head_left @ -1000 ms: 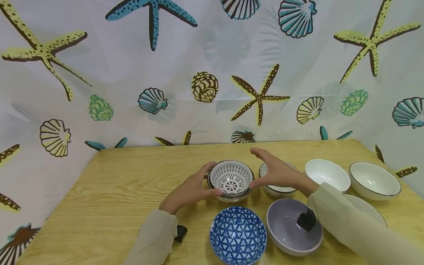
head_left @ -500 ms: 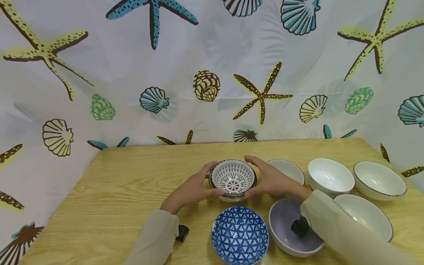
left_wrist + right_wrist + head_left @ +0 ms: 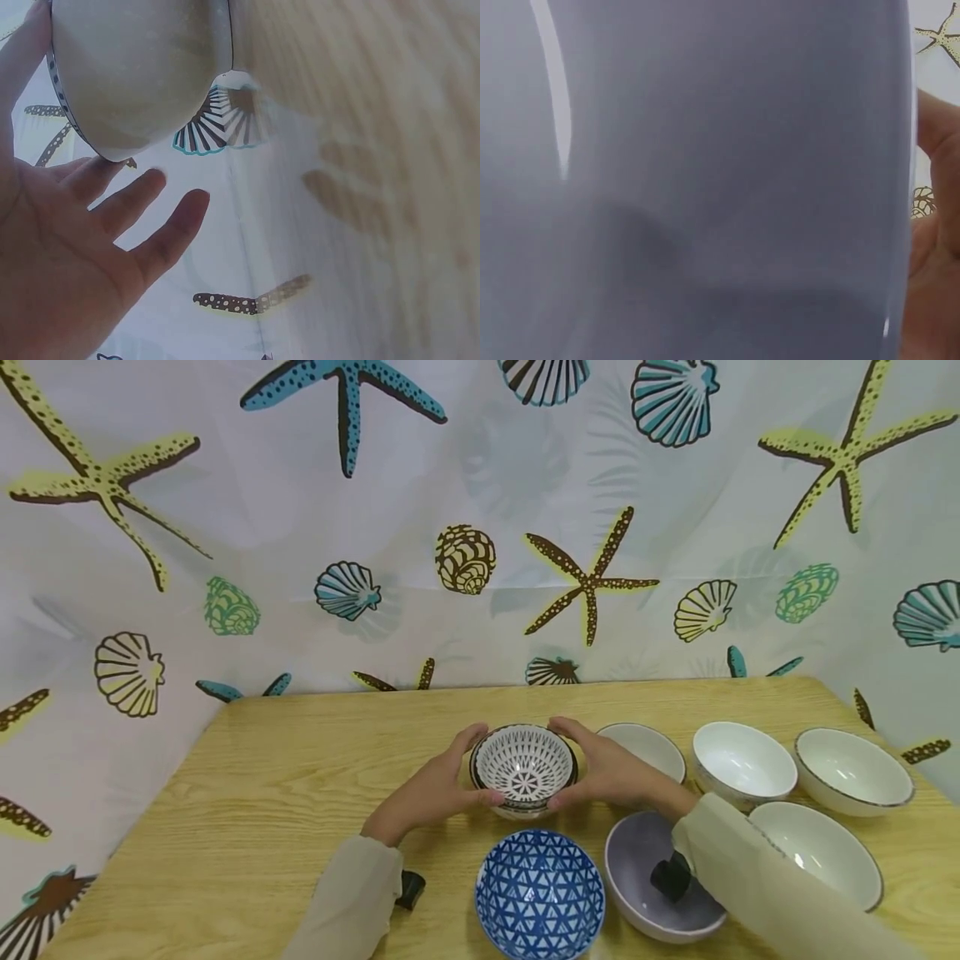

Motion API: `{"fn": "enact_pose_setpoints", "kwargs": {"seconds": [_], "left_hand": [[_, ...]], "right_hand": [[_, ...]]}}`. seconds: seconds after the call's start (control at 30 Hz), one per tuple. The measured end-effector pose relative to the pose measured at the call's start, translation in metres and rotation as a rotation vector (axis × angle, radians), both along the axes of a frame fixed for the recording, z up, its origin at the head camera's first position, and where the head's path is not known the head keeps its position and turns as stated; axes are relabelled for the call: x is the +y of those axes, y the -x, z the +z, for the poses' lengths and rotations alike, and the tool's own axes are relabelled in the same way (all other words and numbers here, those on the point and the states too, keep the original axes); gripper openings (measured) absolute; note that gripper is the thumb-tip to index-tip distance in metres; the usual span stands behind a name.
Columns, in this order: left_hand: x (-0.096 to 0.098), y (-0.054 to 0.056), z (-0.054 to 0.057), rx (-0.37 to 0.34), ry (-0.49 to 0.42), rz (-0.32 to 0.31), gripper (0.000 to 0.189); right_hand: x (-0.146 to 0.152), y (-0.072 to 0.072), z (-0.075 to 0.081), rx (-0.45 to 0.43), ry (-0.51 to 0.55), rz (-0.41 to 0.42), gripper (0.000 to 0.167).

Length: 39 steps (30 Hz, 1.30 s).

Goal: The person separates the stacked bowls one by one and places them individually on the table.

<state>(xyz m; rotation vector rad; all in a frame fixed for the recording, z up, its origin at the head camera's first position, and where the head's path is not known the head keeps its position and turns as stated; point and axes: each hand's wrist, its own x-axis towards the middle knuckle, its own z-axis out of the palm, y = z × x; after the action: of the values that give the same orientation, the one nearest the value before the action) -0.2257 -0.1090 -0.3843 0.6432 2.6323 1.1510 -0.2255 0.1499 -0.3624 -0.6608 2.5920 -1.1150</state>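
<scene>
A black-and-white patterned bowl (image 3: 523,764) stands mid-table, with a second dark rim showing just beneath its own, as if nested in another bowl. My left hand (image 3: 429,789) holds its left side, thumb at the front rim and fingers toward the back. On the opposite side my right hand (image 3: 618,770) grips it in the same way. In the left wrist view a bowl's pale outer wall (image 3: 142,75) rises above the left hand (image 3: 75,240), whose lower fingers are spread. A lavender bowl (image 3: 705,135) fills most of the right wrist view, hiding much of the right hand (image 3: 936,277).
In front is a blue triangle-patterned bowl (image 3: 540,893), beside the lavender bowl (image 3: 637,902) under my right wrist. Farther right stand several white bowls, among them a plain white one (image 3: 742,760) and a dark-rimmed one (image 3: 851,768). Bare wood (image 3: 262,810) lies to the left.
My right hand has moved left, from just off the patterned bowl onto its right side, uncovering more of the white bowls. The left hand has stayed at the bowl's left side.
</scene>
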Motion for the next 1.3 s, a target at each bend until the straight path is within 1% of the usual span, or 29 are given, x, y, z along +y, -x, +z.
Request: {"fn": "enact_pose_setpoints", "kwargs": {"seconds": [0.2,0.3,0.37,0.57,0.7,0.87,0.97,1.1,1.3], "left_hand": [[-0.0019,0.0021,0.0006,0.007,0.004,-0.016,0.102],[-0.0013,0.0033,0.0002,0.013,-0.016,-0.017,0.101],[-0.0009,0.0035,-0.0006,0.017,-0.044,-0.008,0.099],[0.0029,0.0036,-0.0011,0.026,-0.163,0.029,0.093],[0.0037,0.0036,-0.0013,0.035,-0.197,0.043,0.092],[0.0046,0.0031,-0.0012,0.015,-0.225,0.048,0.093],[0.0054,0.0024,-0.0002,-0.011,-0.246,0.076,0.095],[0.0051,0.0021,0.0006,-0.023,-0.316,0.112,0.096],[0.0052,0.0024,0.0023,0.002,-0.436,0.086,0.092]], "right_hand": [[-0.0004,-0.0003,-0.0004,0.018,0.011,-0.002,0.106],[-0.0002,-0.0002,-0.0005,0.023,0.03,-0.016,0.105],[-0.001,0.0001,-0.0011,0.018,0.048,-0.029,0.105],[-0.0026,0.0014,-0.0029,0.024,0.078,-0.056,0.106],[-0.0035,0.0019,-0.0042,0.037,0.093,-0.063,0.107],[-0.0026,0.0021,-0.0065,0.046,0.125,-0.059,0.107],[-0.0017,0.0024,-0.0067,0.037,0.16,-0.054,0.107],[-0.0008,0.0022,-0.0047,0.025,0.199,-0.053,0.106],[0.0002,0.0027,0.0003,0.055,0.296,-0.039,0.1]]}}
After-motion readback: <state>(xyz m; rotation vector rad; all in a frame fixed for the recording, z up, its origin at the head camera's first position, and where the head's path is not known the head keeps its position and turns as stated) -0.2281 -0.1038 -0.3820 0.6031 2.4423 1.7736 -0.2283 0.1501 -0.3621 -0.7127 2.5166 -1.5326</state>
